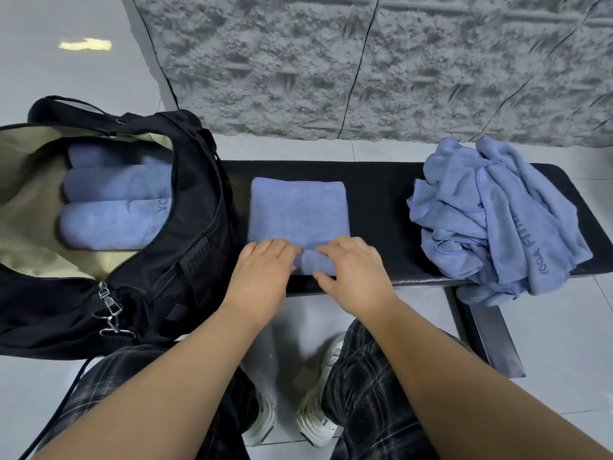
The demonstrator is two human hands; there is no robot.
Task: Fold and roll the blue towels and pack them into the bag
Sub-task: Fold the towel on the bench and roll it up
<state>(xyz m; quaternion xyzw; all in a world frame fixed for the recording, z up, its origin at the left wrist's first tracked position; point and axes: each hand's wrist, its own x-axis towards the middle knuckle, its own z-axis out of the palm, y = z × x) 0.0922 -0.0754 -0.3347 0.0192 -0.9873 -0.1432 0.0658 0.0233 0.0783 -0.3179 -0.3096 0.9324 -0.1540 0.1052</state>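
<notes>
Black bag (199, 200) at left, three rolled towels (109, 224) inside | left hand (262, 270) and right hand (348, 267), fingers curled, grip near edge of folded towel (298, 210) on surface (381, 207) | risk: uneven pressure skews roll | loose towels (491, 214) right.

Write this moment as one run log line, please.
step: rolling folded towel | left hand, right hand: on roll | bag: open
</notes>
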